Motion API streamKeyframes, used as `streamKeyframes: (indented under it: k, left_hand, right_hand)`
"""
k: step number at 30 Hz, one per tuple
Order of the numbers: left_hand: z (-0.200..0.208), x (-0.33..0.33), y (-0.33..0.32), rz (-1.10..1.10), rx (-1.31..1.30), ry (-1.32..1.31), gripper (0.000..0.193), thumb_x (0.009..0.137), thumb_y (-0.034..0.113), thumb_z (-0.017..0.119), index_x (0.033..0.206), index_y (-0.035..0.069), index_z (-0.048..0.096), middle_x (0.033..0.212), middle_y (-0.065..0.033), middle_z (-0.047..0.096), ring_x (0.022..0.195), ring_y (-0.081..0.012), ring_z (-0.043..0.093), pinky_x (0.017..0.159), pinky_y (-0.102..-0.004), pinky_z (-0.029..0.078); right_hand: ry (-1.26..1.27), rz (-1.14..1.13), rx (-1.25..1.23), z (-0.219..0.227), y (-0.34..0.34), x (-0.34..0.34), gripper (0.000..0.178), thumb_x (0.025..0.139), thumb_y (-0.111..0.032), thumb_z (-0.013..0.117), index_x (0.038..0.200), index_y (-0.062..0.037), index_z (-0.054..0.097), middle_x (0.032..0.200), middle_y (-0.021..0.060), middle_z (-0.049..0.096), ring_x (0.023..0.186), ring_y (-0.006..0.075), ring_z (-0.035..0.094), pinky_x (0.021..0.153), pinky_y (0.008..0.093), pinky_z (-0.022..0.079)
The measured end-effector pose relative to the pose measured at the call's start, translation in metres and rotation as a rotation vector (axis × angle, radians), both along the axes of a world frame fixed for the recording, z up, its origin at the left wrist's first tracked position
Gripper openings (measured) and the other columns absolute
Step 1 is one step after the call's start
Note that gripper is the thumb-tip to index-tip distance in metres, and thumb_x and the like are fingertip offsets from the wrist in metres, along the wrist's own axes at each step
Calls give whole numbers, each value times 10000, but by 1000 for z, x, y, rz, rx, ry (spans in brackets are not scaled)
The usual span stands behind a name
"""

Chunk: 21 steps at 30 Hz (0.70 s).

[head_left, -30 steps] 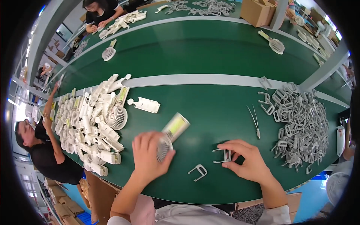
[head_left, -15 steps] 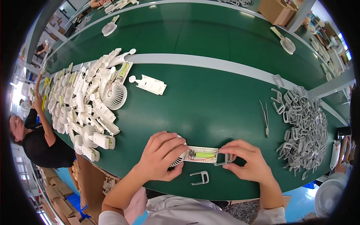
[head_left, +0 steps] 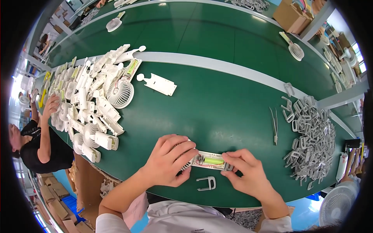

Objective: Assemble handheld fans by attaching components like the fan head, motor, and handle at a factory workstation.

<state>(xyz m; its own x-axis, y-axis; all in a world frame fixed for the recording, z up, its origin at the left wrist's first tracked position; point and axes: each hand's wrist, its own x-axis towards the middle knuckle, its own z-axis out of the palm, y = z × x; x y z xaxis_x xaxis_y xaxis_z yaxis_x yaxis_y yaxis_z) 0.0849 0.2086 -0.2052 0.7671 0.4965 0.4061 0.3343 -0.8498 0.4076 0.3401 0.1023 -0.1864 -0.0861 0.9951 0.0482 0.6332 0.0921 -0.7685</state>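
Observation:
Near the front edge of the table lies a white handheld fan (head_left: 197,163), its handle without a cover so a green battery and thin red wires show. My left hand (head_left: 168,160) is wrapped over its round grille head and hides most of it. At the handle's far right end, my right hand (head_left: 246,171) pinches a grey U-shaped bracket (head_left: 228,167) against the handle. My fingers cover much of that bracket, so how far it sits on the handle cannot be told. A second grey bracket (head_left: 206,183) lies loose just below the fan.
On the left is a heap of white fan parts (head_left: 103,97), with a white cover (head_left: 160,84) apart from it. A pile of grey brackets (head_left: 312,136) is at right, beside tweezers (head_left: 275,126). A co-worker's hand (head_left: 51,105) touches the heap's left side. A pale rail (head_left: 217,68) crosses behind.
My right hand has brought the grey bracket left and closer onto the handle end. The left hand keeps its grip on the fan head. The co-worker's arm has shifted.

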Motion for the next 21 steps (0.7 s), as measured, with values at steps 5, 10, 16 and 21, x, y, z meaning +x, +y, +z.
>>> streamKeyframes:
  k: [5,10,16,21]
  left_hand:
    - [9,-3,10,-58,-71,-9,570,708,163,719,1260,70,611,1289,-115,593,1159,-346,571,998,-504,448]
    - [30,-7,89,233,212,53,606,753,73,687,1346,63,560,1368,-159,544,1219,-352,547,1076,-493,398]
    - [29,11,119,82,264,148,394,782,-16,614,1156,105,654,1204,-49,670,1235,-287,583,1043,-447,463]
    - [57,80,4,-434,209,-70,658,769,243,755,1341,-22,566,1438,-134,505,1377,-348,448,1131,-505,403]
  right_hand:
    - [-74,76,-162,25,17,6,647,633,-147,941,1228,-69,699,1240,84,639,704,150,701,614,272,606]
    - [56,-97,-9,12,8,24,593,671,-137,924,1215,-60,700,1037,111,700,647,82,646,534,208,481]
    - [508,-221,75,-17,5,44,559,868,-313,782,1303,-4,616,1034,95,682,725,143,655,633,255,523]
    - [1298,-79,-338,19,5,-1,826,890,-589,698,1424,4,483,1157,165,666,965,279,722,675,335,607]
